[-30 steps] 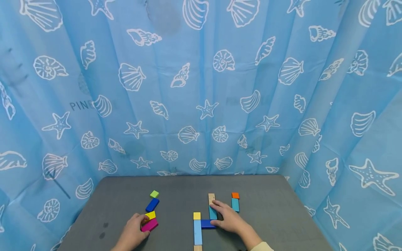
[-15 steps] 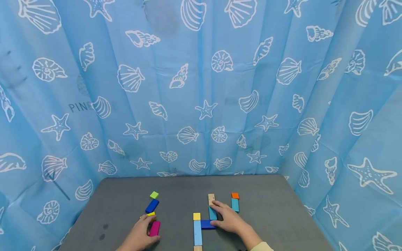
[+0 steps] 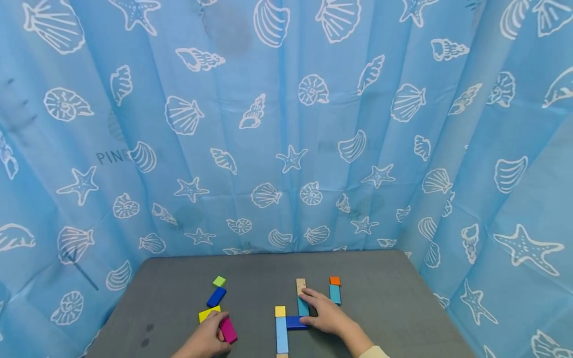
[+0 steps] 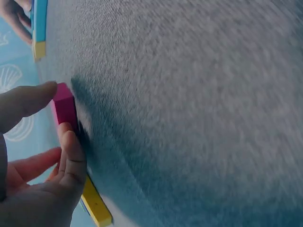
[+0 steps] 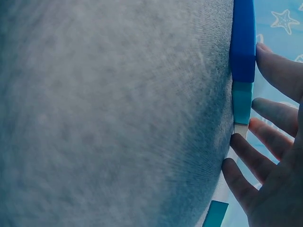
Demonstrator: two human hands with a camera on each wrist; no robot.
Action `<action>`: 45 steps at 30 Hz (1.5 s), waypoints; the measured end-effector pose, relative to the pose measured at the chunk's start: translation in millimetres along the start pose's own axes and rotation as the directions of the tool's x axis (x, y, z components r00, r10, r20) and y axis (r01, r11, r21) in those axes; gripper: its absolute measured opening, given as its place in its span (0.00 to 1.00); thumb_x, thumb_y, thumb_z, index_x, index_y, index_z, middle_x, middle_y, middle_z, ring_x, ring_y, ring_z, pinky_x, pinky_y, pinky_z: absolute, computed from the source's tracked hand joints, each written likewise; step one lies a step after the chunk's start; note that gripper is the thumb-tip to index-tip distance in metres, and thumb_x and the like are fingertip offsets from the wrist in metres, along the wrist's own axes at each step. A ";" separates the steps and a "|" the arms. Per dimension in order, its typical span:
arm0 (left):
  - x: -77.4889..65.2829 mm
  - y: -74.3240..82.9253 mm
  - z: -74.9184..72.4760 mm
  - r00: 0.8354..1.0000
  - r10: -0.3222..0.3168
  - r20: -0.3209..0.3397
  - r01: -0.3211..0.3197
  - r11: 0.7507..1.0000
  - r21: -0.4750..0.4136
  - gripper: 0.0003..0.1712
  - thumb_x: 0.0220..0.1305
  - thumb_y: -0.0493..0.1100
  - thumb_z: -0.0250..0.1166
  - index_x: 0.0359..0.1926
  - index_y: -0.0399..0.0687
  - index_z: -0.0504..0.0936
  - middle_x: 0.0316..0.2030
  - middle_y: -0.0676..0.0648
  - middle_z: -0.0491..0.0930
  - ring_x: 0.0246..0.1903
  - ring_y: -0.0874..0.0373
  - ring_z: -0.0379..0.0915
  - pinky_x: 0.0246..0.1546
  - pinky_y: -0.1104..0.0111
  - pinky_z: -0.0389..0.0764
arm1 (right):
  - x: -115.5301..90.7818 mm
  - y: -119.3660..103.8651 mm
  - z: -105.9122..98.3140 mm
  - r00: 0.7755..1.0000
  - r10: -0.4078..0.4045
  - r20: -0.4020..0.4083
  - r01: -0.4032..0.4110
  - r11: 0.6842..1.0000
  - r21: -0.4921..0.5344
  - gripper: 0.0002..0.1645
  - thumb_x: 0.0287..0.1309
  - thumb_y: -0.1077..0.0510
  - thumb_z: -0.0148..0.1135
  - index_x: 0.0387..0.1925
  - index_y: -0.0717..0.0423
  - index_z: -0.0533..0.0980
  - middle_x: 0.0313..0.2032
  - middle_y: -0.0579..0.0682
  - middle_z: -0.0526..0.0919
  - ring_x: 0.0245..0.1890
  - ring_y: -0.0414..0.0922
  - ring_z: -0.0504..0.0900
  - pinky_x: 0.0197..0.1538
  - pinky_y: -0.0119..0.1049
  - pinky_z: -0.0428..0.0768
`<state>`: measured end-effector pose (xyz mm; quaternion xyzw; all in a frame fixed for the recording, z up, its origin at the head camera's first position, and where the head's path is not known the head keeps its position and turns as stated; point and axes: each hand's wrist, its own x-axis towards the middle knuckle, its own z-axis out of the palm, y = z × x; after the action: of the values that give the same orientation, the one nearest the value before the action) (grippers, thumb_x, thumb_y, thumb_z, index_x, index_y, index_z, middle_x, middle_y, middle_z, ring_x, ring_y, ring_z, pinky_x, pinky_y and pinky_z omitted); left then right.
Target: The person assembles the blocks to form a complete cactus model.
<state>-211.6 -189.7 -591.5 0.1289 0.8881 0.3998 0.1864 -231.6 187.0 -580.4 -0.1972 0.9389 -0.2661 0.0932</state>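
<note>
Blue shell-print curtain (image 3: 286, 127) backs one grey table (image 3: 380, 323); twelve blocks show. At nine o'clock from one light-blue block (image 3: 281, 338), the left hand (image 3: 206, 338) pinches one magenta block (image 3: 230, 331); at two, the right hand (image 3: 329, 314), fingers spread, touches one dark-blue block (image 3: 294, 323) and one teal block (image 3: 303, 307).

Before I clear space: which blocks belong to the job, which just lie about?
Likely the job:
magenta block, in the left hand
dark blue block, teal block, wooden block by the right hand
adjoining light blue block, yellow cube, tan block

Apparently lying about:
lime block, loose blue block, yellow block
orange block, turquoise block
</note>
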 end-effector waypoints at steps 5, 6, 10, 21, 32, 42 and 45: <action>3.2 1.9 5.6 0.999 0.005 -0.042 -0.004 1.000 0.030 0.38 0.49 0.35 0.77 0.59 0.26 0.72 0.46 0.39 0.71 0.28 0.58 0.70 0.28 0.71 0.72 | 0.6 0.6 0.2 1.000 0.002 0.006 -0.002 1.000 0.008 0.40 0.62 0.41 0.68 0.71 0.52 0.70 0.73 0.55 0.67 0.70 0.61 0.67 0.66 0.63 0.67; 4.2 2.7 6.6 0.999 0.000 -0.049 0.002 0.999 0.040 0.38 0.49 0.35 0.77 0.59 0.26 0.73 0.46 0.39 0.71 0.29 0.57 0.70 0.29 0.70 0.73 | 0.7 0.9 0.6 1.000 0.004 0.008 -0.004 1.000 0.009 0.40 0.62 0.41 0.68 0.71 0.52 0.70 0.73 0.55 0.67 0.70 0.61 0.67 0.66 0.63 0.67; 7.8 6.8 11.7 0.996 -0.025 -0.083 0.033 0.995 0.092 0.39 0.48 0.38 0.79 0.58 0.26 0.73 0.46 0.39 0.72 0.34 0.54 0.68 0.35 0.64 0.74 | 1.5 1.5 1.6 1.000 0.005 0.013 -0.006 1.000 0.003 0.40 0.62 0.41 0.68 0.71 0.51 0.70 0.73 0.55 0.67 0.70 0.60 0.67 0.66 0.63 0.67; 22.7 27.5 8.8 0.986 0.072 -0.150 -0.061 0.995 0.080 0.36 0.49 0.41 0.79 0.59 0.38 0.76 0.50 0.44 0.73 0.41 0.55 0.71 0.40 0.62 0.78 | 1.1 1.2 2.8 1.000 0.018 0.019 -0.018 1.000 -0.001 0.41 0.61 0.40 0.68 0.71 0.50 0.70 0.73 0.54 0.67 0.71 0.60 0.67 0.67 0.63 0.67; 56.6 57.5 5.7 0.985 0.149 -0.090 -0.140 0.985 0.101 0.35 0.56 0.49 0.77 0.64 0.46 0.77 0.55 0.45 0.75 0.51 0.49 0.74 0.51 0.49 0.79 | 1.7 2.0 1.8 1.000 0.016 0.012 -0.016 1.000 -0.007 0.40 0.62 0.40 0.68 0.71 0.49 0.70 0.73 0.54 0.67 0.71 0.60 0.67 0.67 0.62 0.67; 98.5 70.7 29.4 0.978 0.147 -0.150 -0.146 0.989 0.019 0.33 0.57 0.41 0.76 0.64 0.44 0.76 0.56 0.41 0.76 0.50 0.48 0.75 0.54 0.49 0.79 | -2.7 0.0 -1.3 1.000 0.010 0.006 -0.010 1.000 0.013 0.40 0.62 0.41 0.68 0.71 0.51 0.70 0.74 0.54 0.66 0.71 0.61 0.66 0.67 0.64 0.66; 106.5 71.8 35.5 0.978 0.129 -0.163 -0.137 0.990 -0.038 0.33 0.55 0.36 0.76 0.62 0.41 0.77 0.54 0.40 0.78 0.49 0.47 0.76 0.52 0.50 0.80 | -1.4 -1.6 -0.6 1.000 0.007 0.007 -0.007 1.000 0.015 0.40 0.63 0.41 0.67 0.71 0.51 0.69 0.74 0.54 0.66 0.72 0.61 0.65 0.67 0.64 0.66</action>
<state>-286.0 -79.5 -583.0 0.1507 0.8796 0.4421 0.0904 -230.0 186.6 -579.0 -0.1943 0.9373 -0.2721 0.0988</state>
